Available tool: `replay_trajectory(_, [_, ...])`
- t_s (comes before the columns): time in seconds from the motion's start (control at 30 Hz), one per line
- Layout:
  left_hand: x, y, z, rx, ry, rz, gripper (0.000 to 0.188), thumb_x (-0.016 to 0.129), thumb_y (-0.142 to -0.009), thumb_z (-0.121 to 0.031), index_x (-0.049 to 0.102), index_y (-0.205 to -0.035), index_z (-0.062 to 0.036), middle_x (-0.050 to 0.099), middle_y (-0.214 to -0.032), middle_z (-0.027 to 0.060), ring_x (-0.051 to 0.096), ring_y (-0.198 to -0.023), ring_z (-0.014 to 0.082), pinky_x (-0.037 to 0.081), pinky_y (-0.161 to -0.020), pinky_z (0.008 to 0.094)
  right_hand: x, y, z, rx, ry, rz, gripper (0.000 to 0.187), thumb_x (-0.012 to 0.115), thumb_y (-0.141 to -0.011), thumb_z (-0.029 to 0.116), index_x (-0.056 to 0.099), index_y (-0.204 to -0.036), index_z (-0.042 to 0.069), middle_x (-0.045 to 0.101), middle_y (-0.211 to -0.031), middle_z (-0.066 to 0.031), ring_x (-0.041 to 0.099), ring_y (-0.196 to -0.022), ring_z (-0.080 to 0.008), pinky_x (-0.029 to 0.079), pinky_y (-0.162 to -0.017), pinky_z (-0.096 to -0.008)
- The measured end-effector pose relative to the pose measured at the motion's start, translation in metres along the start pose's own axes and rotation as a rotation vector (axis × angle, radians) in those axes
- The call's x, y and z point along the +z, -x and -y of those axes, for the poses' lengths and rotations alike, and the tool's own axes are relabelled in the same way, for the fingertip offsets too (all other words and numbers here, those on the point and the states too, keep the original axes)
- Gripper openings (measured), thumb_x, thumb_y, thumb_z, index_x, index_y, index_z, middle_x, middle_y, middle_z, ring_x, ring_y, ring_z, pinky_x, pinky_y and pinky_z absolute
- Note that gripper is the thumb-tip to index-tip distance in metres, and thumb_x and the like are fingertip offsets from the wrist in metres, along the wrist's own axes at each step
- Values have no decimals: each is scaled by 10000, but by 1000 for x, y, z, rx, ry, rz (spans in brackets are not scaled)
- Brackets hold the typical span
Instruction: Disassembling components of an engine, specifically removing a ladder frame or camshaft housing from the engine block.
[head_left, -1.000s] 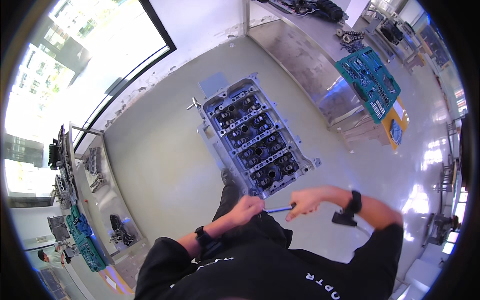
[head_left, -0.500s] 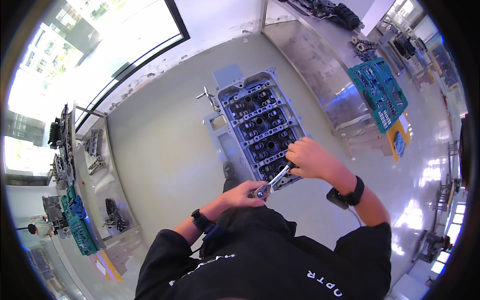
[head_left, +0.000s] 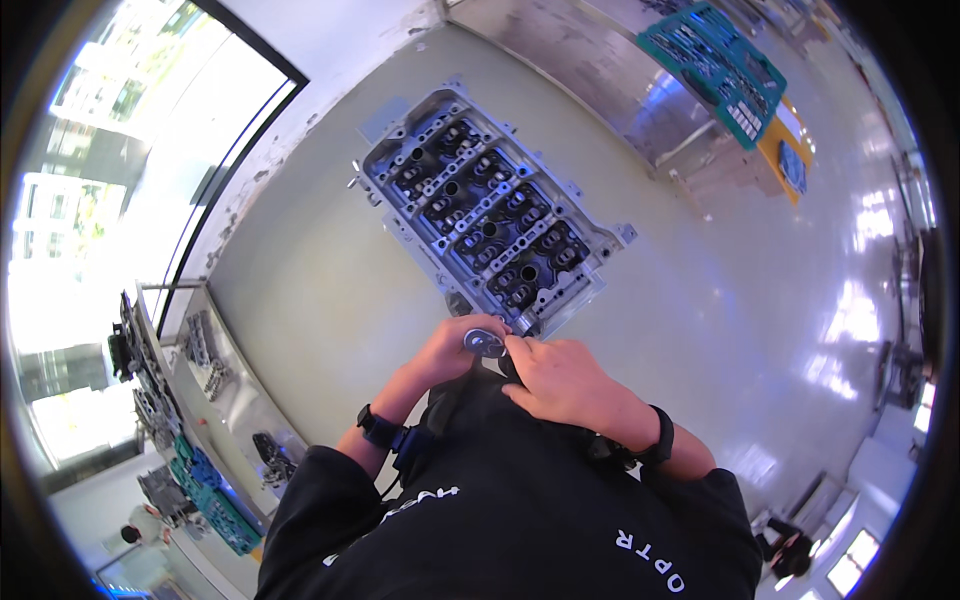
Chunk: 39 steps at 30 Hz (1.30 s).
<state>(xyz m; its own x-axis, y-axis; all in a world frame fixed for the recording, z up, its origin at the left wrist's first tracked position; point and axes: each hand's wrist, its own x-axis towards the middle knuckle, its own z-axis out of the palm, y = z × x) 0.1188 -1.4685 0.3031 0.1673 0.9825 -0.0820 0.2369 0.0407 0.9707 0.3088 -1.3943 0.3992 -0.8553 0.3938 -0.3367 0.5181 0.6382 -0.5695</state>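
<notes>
A chrome ratchet wrench (head_left: 484, 343) is between my hands, just at the near end of a metal engine cylinder head (head_left: 505, 262). My left hand (head_left: 450, 350) closes around the ratchet's round head. My right hand (head_left: 568, 382) wraps its dark handle, which is mostly hidden under the fingers. Whatever sits below the ratchet head is covered by my left hand. The cylinder head lies tilted in view, its open top showing rows of valve springs and several round bores.
A stand with a small crank handle (head_left: 356, 176) shows at the cylinder head's left side. To the right, a green socket set case (head_left: 712, 70) lies open on a metal bench. Another bench with engine parts (head_left: 215, 380) stands left, with a person (head_left: 148, 525) beyond it.
My right hand has swung the ratchet handle down toward my body, beside my left hand. The view has turned, so the cylinder head appears farther up and left.
</notes>
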Motion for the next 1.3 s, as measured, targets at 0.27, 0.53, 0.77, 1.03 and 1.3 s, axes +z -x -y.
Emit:
replay_trajectory(0.27, [12, -2, 2, 118, 21, -32, 206, 607, -734, 121, 614, -879, -25, 673, -891, 78, 661, -980, 280, 467, -976, 433, 22, 45, -21, 33, -411, -107, 596, 707, -761, 207, 479, -1280, 24, 618, -948, -138, 625, -818, -315, 495, -716, -397])
replay_trajectory(0.53, [18, -3, -13, 151, -145, 10, 194, 605, -757, 85, 616, -922, -15, 667, -878, 90, 660, -956, 297, 500, -916, 379, 2, 49, -59, 225, 66, -549, 488, 786, -657, 187, 595, -1073, 18, 615, -976, -110, 566, -983, -305, 459, -838, -385])
replay_trajectory(0.77, [8, -6, -9, 163, -162, 115, 152, 597, -800, 22, 629, -941, -26, 649, -918, 120, 649, -871, 309, 506, -792, 379, -19, -22, -34, 251, -234, -750, 726, 744, -704, 155, 410, -1337, 38, 580, -1072, -164, 537, -1015, -369, 432, -886, -436])
replay_trajectory(1.03, [38, 14, 41, -122, 84, -312, 107, 592, -787, -33, 577, -892, -19, 631, -904, 83, 631, -849, 233, 498, -747, 345, 29, -57, 33, -354, -24, -380, 672, 672, -744, 168, 403, -1320, -50, 598, -1062, -159, 557, -990, -318, 403, -886, -446])
replay_trajectory(1.3, [25, -8, 51, -185, 220, -113, 139, 616, -770, -42, 573, -902, -31, 619, -908, 91, 626, -859, 255, 491, -735, 357, 41, -53, 34, -460, -12, -388, 277, 685, -747, 183, 606, -945, 6, 624, -864, -104, 567, -916, -290, 403, -867, -424])
